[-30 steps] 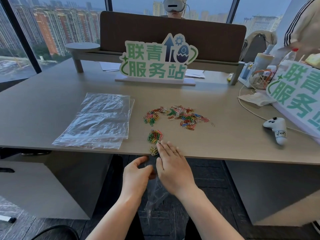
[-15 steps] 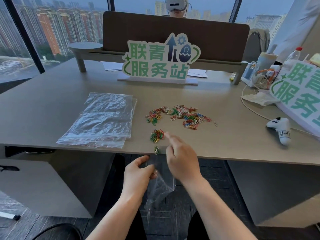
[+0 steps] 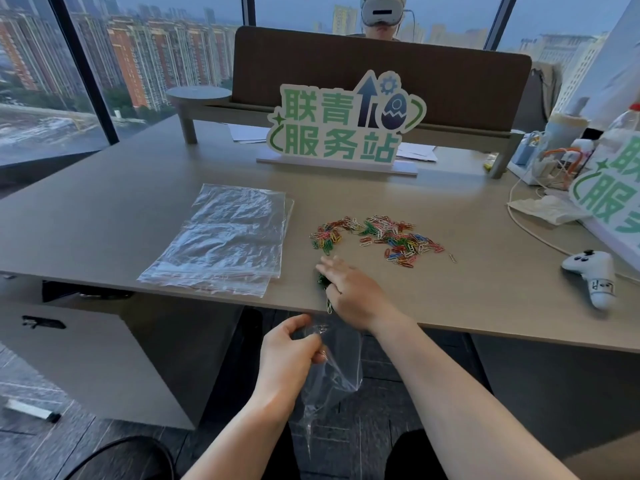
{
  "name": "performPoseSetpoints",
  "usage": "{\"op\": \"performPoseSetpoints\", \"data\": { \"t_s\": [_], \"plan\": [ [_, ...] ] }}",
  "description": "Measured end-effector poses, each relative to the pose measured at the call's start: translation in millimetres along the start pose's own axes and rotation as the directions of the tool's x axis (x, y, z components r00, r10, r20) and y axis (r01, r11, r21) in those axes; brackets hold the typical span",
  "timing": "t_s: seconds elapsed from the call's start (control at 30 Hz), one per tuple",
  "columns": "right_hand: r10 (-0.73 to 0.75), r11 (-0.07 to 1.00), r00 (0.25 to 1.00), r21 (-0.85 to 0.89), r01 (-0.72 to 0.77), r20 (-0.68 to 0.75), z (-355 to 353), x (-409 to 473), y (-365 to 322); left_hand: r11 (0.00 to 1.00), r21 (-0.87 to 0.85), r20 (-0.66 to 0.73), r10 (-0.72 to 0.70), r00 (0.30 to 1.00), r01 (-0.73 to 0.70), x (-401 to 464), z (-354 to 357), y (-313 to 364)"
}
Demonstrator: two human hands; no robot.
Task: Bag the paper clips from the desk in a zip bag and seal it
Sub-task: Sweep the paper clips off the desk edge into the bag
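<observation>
Coloured paper clips point(image 3: 381, 237) lie scattered in a band across the middle of the grey desk point(image 3: 485, 299). A smaller bunch of clips point(image 3: 326, 293) sits near the front edge, mostly hidden under my right hand point(image 3: 349, 289), whose fingers lie flat over it. Below the desk edge my left hand point(image 3: 287, 351) pinches the rim of a clear zip bag point(image 3: 334, 372), which hangs down limp. I cannot see how wide the bag's mouth stands.
A stack of spare clear zip bags point(image 3: 225, 237) lies on the desk to the left. A green-lettered sign point(image 3: 346, 126) stands at the back, a white game controller point(image 3: 594, 277) and cables at the right. A person with a headset sits opposite.
My right hand has gone forward from the desk edge onto the small bunch of clips and now covers it. The left hand still holds the bag below the edge.
</observation>
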State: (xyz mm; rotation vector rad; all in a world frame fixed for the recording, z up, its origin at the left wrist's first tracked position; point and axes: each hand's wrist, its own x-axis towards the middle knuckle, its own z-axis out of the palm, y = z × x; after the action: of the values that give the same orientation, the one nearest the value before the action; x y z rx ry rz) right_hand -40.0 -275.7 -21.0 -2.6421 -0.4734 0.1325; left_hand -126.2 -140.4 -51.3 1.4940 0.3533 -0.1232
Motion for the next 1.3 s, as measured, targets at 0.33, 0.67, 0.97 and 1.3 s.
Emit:
{"op": "performPoseSetpoints", "data": {
  "t_s": [0.33, 0.67, 0.97, 1.3],
  "plan": [
    [-0.093, 0.995, 0.993, -0.031, 0.091, -0.069, 13, -44, -9, 0.997, -0.068, -0.029, 0.025, 0.999, -0.027, 1, 2, 1],
    [-0.086, 0.983, 0.988, 0.154, 0.105, -0.125, 27, -77, -18, 0.999, -0.047, -0.014, 0.023, 1.0, -0.024, 3, 0, -2],
    [0.173, 0.789, 0.928, 0.61, 0.069, -0.329, 10, -84, -18, 0.999, -0.029, -0.012, 0.017, 1.0, -0.017, 0, -1, -2],
    [0.122, 0.988, 0.98, 0.116, -0.105, -0.159, -15, 17, 2, 1.0, -0.026, -0.013, -0.002, 1.0, 0.002, 3, -9, -1]
  ]
}}
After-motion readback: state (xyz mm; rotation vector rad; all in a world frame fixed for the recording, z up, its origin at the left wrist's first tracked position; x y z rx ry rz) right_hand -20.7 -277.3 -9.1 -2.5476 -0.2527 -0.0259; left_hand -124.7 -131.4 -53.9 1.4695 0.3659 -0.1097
